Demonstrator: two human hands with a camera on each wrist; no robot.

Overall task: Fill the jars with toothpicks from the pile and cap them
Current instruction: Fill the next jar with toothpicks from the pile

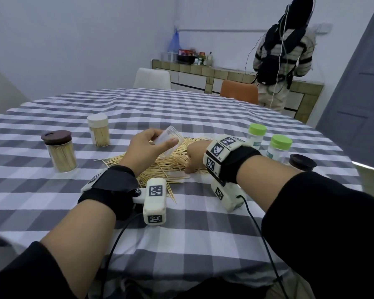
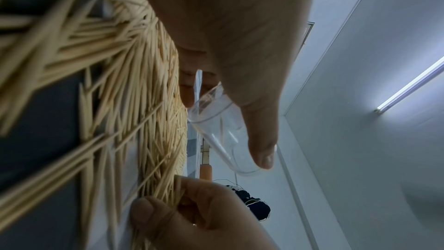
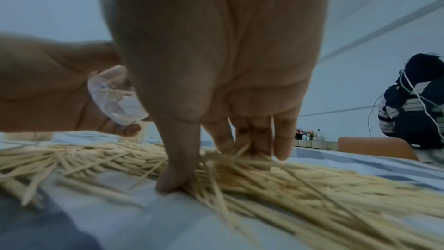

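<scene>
Clear jar [image 1: 168, 141] was held off the table in the left hand [image 1: 148, 147], thumb and fingers curled round its wall, tilted so its long axis ran diagonally; the head view suggested the mouth was the upper far end, though I couldn't be certain; a stray toothpick or two showed inside in the right wrist view, otherwise near empty; jar hung directly above the toothpick pile [image 1: 166, 162], which lay loose on the checked tablecloth [image 1: 181, 229]; right hand [image 1: 195, 156] was down in the pile just right of the jar, thumb and fingers pinching a small bundle of toothpicks [image 3: 230, 159], fingertips touching the cloth; so right hand was the nearer one to the sticks, jar sat just up and left of it, close by; my read: next move is lift the bundle and feed it lengthwise into the mouth, which needs bundle axis lined up with jar axis; risk: sticks splay or cross the rim; outward: two filled capped jars [image 1: 62, 152] left of the pile, two green-lidded jars [image 1: 277, 147] and a loose dark lid [image 1: 302, 161] to the right; another person [image 1: 283, 55] stood at the far counter.
</scene>
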